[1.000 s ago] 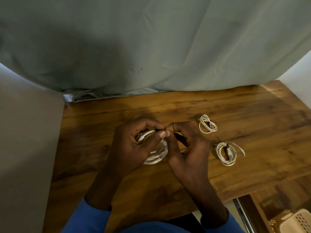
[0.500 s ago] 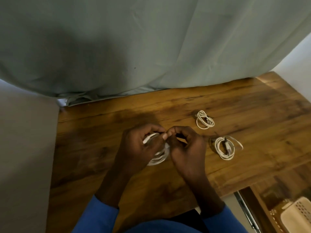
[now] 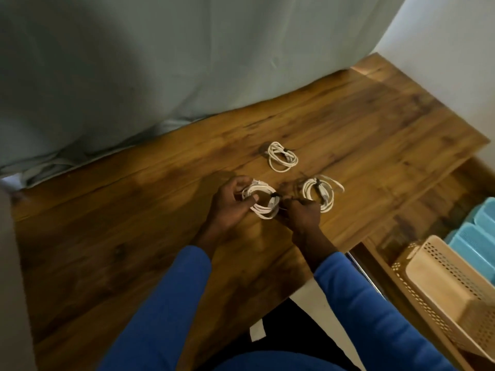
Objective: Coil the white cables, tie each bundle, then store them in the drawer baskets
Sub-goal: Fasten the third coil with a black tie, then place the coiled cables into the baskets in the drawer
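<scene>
Over the wooden table [image 3: 112,236], the left hand [image 3: 227,207] grips a white cable coil [image 3: 261,200] by its left side, while the right hand [image 3: 300,218] pinches a dark tie [image 3: 275,195] on the coil's right edge. 2 tied bundles lie on the table: one [image 3: 320,194] just beside the right hand, another [image 3: 282,156] farther back. A beige perforated basket [image 3: 450,287] sits low at right.

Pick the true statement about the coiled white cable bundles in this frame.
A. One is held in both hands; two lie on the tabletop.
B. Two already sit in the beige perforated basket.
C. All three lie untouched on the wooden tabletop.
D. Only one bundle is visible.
A: the left hand and right hand hold one coiled white cable bundle, while two others lie on the wooden tabletop.
</scene>
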A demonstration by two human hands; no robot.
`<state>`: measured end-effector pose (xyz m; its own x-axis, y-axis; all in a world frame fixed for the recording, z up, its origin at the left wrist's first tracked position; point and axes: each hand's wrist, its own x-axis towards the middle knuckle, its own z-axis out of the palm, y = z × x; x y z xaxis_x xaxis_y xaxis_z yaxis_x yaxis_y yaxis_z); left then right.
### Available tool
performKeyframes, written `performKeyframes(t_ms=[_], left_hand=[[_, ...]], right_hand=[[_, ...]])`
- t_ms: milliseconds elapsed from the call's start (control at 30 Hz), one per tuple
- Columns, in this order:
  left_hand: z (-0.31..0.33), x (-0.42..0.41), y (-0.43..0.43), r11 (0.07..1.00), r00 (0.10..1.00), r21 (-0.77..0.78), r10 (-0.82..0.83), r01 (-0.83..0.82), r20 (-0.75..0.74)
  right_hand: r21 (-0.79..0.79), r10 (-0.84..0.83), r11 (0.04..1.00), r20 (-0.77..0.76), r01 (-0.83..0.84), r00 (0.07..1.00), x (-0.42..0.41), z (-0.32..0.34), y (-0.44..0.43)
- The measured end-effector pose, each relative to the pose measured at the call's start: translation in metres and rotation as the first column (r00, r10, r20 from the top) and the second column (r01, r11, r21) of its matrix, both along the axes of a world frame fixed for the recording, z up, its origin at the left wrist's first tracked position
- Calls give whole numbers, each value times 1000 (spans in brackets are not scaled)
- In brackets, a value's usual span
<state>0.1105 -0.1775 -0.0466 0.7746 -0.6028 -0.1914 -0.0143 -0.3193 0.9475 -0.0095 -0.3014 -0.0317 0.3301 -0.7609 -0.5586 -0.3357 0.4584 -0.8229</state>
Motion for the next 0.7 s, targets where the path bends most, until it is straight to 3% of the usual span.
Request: performKeyframes(t_ms=[67,167,267,367,467,567,633,700], left_hand=[[-11,3,-11,1000,1000,4,-9,9,16],[-20,3,-23,999,998,29,15,-17,68],[-22,3,-29,998,996,60,-37,32,83],[-20,4,-27,985,975,167,-76,41,207],[-21,4,-21,970,943,226,13,-93,333],[-25,3,-21,945,967,309,28,-107,251],[-27,2,-26,915,978,393,3,-87,208],[-27,2,-32,900,975,425,3,-99,221]], right_hand=[[-136,-17,991,-64,8,998,1,-15,-3],[-209,2,978,-85,-20,996,2,-46,-11],[-242,70,965,-142,-103,987,2,-31,-7],[-398,72,902,-248,-169,966,-15,-18,-3],[-600,-112,800,-177,-17,978,-40,-13,-6],[-709,-274,697,-124,108,954,-48,-12,-31],[-677,-330,713,-92,184,939,-48,-2,-55],[-576,-356,787,-136,218,925,-46,5,-77]])
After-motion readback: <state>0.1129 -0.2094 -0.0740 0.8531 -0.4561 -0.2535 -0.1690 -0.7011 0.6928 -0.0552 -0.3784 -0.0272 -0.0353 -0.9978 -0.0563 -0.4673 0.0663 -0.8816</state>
